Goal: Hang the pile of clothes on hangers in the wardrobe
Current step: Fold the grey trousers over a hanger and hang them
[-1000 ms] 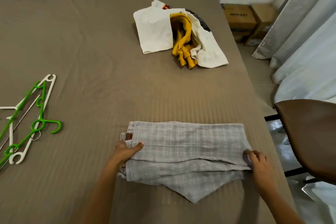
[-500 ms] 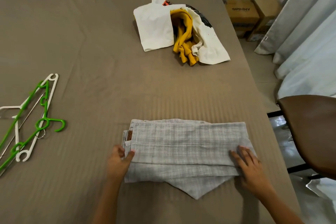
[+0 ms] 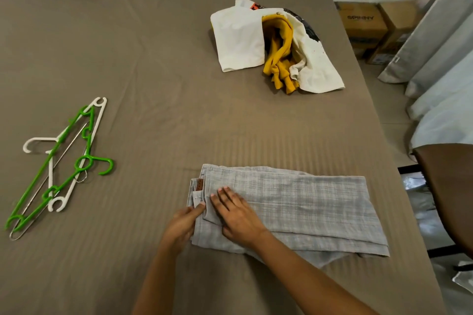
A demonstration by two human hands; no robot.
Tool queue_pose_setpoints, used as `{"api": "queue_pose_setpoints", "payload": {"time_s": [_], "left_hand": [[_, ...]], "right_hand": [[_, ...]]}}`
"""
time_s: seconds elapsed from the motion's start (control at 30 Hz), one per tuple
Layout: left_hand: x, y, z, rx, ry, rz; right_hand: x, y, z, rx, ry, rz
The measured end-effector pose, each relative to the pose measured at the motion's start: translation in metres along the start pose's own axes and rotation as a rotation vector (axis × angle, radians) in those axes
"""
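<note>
The right hand point(image 3: 238, 217) has crossed from the 3 o'clock end of the folded grey trousers point(image 3: 307, 202), at 6 o'clock on the bed point(image 3: 153, 59), to lie flat by their waistband point(image 3: 197, 186), which the left hand point(image 3: 183, 225) pinches, likely readying a lift for hanging.

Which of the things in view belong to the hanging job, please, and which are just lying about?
Job: folded grey trousers; green and white hangers; pile of white and yellow clothes.
Lying about: cardboard boxes; brown chair; curtains.
</note>
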State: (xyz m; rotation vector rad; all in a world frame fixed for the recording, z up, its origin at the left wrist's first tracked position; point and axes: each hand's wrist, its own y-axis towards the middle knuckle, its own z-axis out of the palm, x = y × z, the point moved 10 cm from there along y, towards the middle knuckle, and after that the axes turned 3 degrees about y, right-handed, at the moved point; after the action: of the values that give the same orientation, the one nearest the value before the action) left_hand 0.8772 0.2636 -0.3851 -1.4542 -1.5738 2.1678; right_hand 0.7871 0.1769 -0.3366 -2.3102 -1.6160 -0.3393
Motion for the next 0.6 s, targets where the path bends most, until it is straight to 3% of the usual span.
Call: {"api": "queue_pose_setpoints", "payload": {"time_s": [0.1,0.2,0.27,0.33,0.5,0.6], "left_hand": [[-0.009,0.001,0.013,0.074,-0.021,-0.013],[-0.026,0.004,0.015,0.132,-0.042,0.017],[-0.043,0.006,0.015,0.177,-0.071,0.093],[-0.054,0.011,0.012,0.174,-0.039,0.150],[-0.044,0.018,0.014,0.218,0.084,0.092],[-0.045,0.010,0.020,0.286,0.049,0.130]], "right_hand": [[0.004,0.005,-0.003,-0.009,0.206,0.027],[-0.012,-0.004,-0.043,-0.259,0.720,0.158],[-0.011,-0.017,-0.069,-0.407,0.866,0.114],[0.009,-0.024,-0.071,-0.380,0.719,-0.021],[0.034,-0.017,0.007,0.111,0.229,-0.097],[0.029,-0.008,0.010,0.123,0.201,-0.039]]}}
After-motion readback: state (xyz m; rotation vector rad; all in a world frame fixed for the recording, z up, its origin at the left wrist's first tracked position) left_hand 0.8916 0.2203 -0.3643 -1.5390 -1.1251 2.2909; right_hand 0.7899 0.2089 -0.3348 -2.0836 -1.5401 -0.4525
